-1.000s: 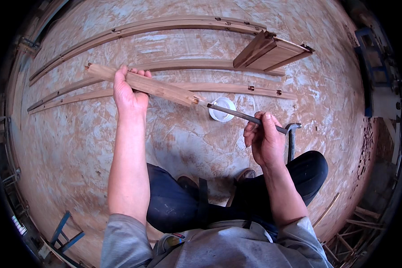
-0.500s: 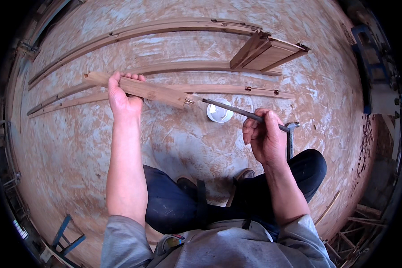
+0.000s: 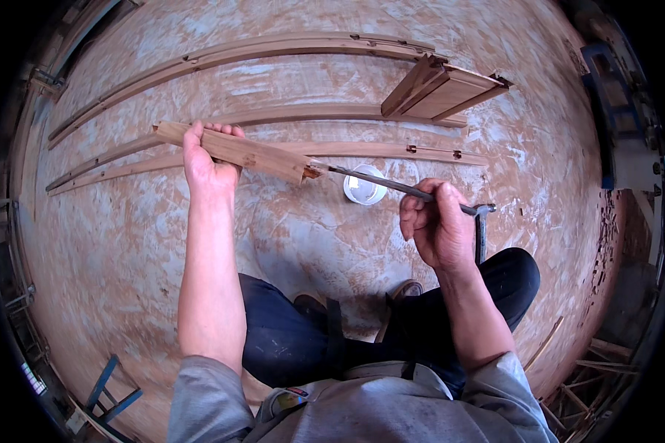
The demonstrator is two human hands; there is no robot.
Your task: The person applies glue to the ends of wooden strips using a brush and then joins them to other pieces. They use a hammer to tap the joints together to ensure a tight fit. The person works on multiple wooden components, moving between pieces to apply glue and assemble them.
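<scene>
My left hand [image 3: 213, 159] is closed round a short wooden rail [image 3: 251, 155], holding it up at a slant. The rail's right end is cut into a joint with a dark reddish face. Between the fingers and thumb of my right hand [image 3: 443, 221] is a slim dark stick [image 3: 384, 181], brush-like, with a pale tip. That tip meets or nearly meets the rail's cut end; I cannot tell which. Below the stick a round white tub [image 3: 364, 190] with whitish contents stands on the floor. A hammer [image 3: 482, 229] is beside my right hand, partly hidden by it.
Several long wooden strips [image 3: 273, 112] with cut slots lie across the floor [image 3: 295, 236] beyond my hands. A panelled wooden frame piece [image 3: 447, 88] rests on their right ends. Wood scraps [image 3: 598, 362] lie at the lower right, and a blue metal frame [image 3: 114, 399] is at the lower left.
The rail has shifted slightly right and turned, so its cut end shows a darker face. The stick's tip has moved a little left and down, closer to that end.
</scene>
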